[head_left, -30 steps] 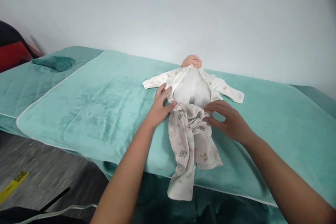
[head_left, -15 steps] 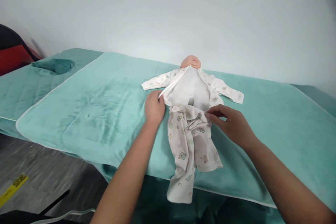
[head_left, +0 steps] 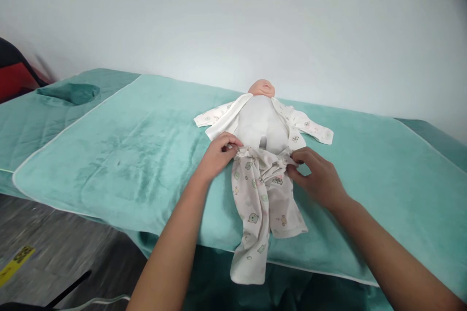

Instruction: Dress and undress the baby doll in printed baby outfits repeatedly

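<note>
A baby doll with a pale cloth torso lies on its back, head toward the wall. Its printed white jacket is spread apart at the front, with both sleeves stretched out sideways. Printed baby trousers cover the doll's lower body, the legs hanging toward the near edge. My left hand pinches the trousers' waistband at its left side. At the right side of the waistband, my right hand grips the cloth between thumb and fingers. The doll's legs are hidden by the trousers.
A green velvety cover with white piping drapes the bed. At the left end is a padded face hole. A white wall stands behind. A red and black chair is at far left, and yellow tape marks the floor.
My left hand has let go of the jacket's left flap, which now lies folded outward, and has moved right onto the trousers' waistband. My right hand stays at the waistband with a fuller grip.
</note>
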Motion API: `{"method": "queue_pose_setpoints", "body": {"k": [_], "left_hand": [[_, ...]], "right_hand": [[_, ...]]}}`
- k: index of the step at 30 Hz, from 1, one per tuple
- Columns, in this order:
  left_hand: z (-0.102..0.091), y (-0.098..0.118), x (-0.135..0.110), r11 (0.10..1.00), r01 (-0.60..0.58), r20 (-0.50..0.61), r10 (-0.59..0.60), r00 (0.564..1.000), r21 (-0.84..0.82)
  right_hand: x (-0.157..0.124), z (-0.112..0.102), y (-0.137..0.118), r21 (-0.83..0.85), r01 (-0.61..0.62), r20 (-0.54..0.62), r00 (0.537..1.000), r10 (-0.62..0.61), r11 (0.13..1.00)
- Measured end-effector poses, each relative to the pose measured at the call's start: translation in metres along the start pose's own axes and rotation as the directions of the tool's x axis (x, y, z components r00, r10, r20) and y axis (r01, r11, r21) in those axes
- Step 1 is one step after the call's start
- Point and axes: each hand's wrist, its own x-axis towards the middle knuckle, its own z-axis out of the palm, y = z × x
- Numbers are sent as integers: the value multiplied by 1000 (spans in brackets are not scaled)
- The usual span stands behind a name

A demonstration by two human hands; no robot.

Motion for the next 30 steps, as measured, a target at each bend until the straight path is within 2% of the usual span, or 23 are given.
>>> {"method": "queue_pose_setpoints", "body": {"k": [2, 4, 6, 9, 11, 15, 18, 22, 25, 27, 30], "left_hand": [[-4, 3, 0, 999, 26, 64, -23, 998, -35], [-7, 4, 0, 997, 67, 143, -60, 988, -44], [-9, 5, 1, 994, 103, 211, -92, 973, -42], [-10, 3, 1, 994, 108, 257, -96, 961, -34], [-8, 0, 1, 998, 60, 221, -57, 974, -8], [0, -6, -2, 994, -93, 66, 89, 994, 56], [8, -10, 1, 988, -131, -14, 132, 991, 83], [19, -11, 10, 992, -56, -150, 73, 986, 115], [22, -9, 18, 990, 18, -176, 7, 984, 139], [23, -6, 25, 983, 60, -186, -28, 982, 173], [21, -4, 43, 960, 132, -285, -58, 957, 247]], "right_hand": [[2, 6, 1, -63, 20, -127, 992, -27, 998], [5, 11, 1, -81, 3, -205, 978, -19, 997], [9, 14, 2, -61, -17, -204, 979, 5, 998], [17, 12, 3, -36, -52, -109, 993, 48, 998], [22, 9, 5, -44, -71, -64, 996, 68, 996], [37, 6, 14, -5, -113, -19, 993, 113, 994], [48, 9, 17, 50, -149, -6, 989, 149, 988], [56, 17, 13, 44, -98, -65, 993, 101, 994], [56, 24, 9, -33, -44, -124, 991, 40, 998], [55, 27, 10, -33, -96, -165, 982, 90, 995], [58, 26, 14, 38, -217, -169, 961, 220, 975]]}}
